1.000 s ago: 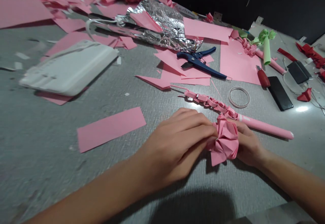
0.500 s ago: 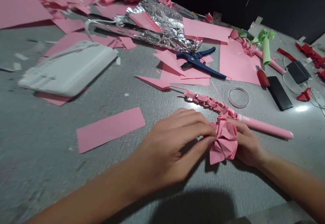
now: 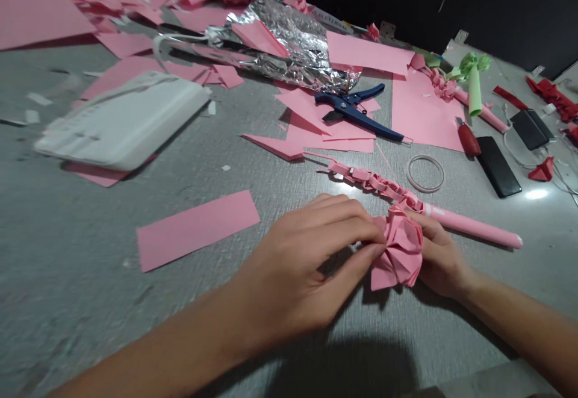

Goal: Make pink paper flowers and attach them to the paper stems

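Note:
A folded pink paper flower (image 3: pixel 400 250) is held between my two hands, just above the grey table. My left hand (image 3: pixel 311 256) pinches a petal on its left side between thumb and index finger. Behind the flower, my right hand (image 3: pixel 438 256) grips it from the right; most of its fingers are hidden by the paper. Just beyond the hands lies a rolled pink paper stick (image 3: pixel 474 226), with a chain of small folded pink paper pieces (image 3: pixel 374 182) at its left end. A flat pink paper strip (image 3: pixel 198 229) rests left of my left hand.
Blue-handled cutters (image 3: pixel 361 112) lie on pink sheets beyond the hands, near crumpled foil (image 3: pixel 293 37). A white box-shaped object (image 3: pixel 126 121) stands at left. Toward the right are a tape ring (image 3: pixel 425 173), a red cutter (image 3: pixel 467 138), a black phone (image 3: pixel 499 166) and a green paper piece (image 3: pixel 474 88).
The flower's lower left petal has shifted slightly up and left under my left fingers. Both hands keep nearly the same place and hold.

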Demonstrator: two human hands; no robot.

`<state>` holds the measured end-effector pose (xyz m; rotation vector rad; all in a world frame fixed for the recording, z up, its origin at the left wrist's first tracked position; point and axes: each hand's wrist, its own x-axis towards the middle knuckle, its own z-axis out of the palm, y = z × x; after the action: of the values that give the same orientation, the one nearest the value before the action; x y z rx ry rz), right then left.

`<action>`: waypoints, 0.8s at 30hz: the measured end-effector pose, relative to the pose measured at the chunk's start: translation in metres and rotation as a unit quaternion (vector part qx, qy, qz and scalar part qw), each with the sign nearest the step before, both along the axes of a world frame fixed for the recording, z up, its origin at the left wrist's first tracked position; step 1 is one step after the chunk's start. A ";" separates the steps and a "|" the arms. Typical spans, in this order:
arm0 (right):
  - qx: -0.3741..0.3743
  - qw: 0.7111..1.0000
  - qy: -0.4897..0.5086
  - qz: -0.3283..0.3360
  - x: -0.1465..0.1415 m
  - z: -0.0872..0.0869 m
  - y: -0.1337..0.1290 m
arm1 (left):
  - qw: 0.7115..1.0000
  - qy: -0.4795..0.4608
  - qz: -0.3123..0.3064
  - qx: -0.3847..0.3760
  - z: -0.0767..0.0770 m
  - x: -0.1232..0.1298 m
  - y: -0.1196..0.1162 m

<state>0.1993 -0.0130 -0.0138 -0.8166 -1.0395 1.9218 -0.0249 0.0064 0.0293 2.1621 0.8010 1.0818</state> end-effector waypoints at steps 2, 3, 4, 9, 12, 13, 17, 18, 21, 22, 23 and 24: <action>0.003 1.000 0.000 -0.001 0.000 0.001 0.000 | 1.000 -0.002 -0.005 -0.018 0.002 -0.001 -0.001; 0.005 1.000 0.002 0.000 0.000 0.001 0.000 | 0.999 -0.003 -0.007 -0.031 0.002 -0.001 -0.001; 0.008 1.000 0.006 0.000 -0.001 0.002 0.001 | 0.999 -0.007 -0.009 -0.044 0.001 -0.001 -0.001; 0.016 1.000 0.025 0.007 -0.002 0.004 0.001 | 0.997 -0.036 -0.005 -0.068 -0.001 0.001 0.000; 0.012 1.000 0.013 0.008 -0.001 0.002 0.001 | 0.997 -0.018 -0.006 -0.072 0.002 0.001 0.001; 0.010 1.000 0.005 0.007 -0.001 0.001 0.001 | 0.997 -0.014 -0.006 -0.072 0.003 0.001 0.001; 0.010 1.000 -0.019 0.001 0.000 -0.001 0.000 | 0.998 -0.020 -0.004 -0.066 0.005 0.000 0.000; 0.012 1.000 -0.023 0.000 0.000 -0.001 0.000 | 0.998 -0.024 -0.004 -0.064 0.004 0.000 -0.001; 0.017 1.000 -0.019 -0.002 -0.001 0.000 0.001 | 0.998 -0.036 -0.002 -0.053 -0.001 0.001 -0.001; 0.017 1.000 -0.015 -0.002 -0.001 0.000 0.001 | 0.998 -0.039 0.000 -0.048 -0.003 0.001 -0.001; 0.017 1.000 -0.010 0.000 -0.001 0.000 0.001 | 0.998 -0.042 0.002 -0.045 -0.004 0.001 -0.001; 0.017 1.000 -0.005 0.001 -0.001 0.001 0.001 | 0.998 -0.043 0.003 -0.043 -0.005 0.001 -0.001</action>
<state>0.1986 -0.0120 -0.0133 -0.8062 -1.0765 1.8992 -0.0237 0.0051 0.0242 2.0293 0.8013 1.1153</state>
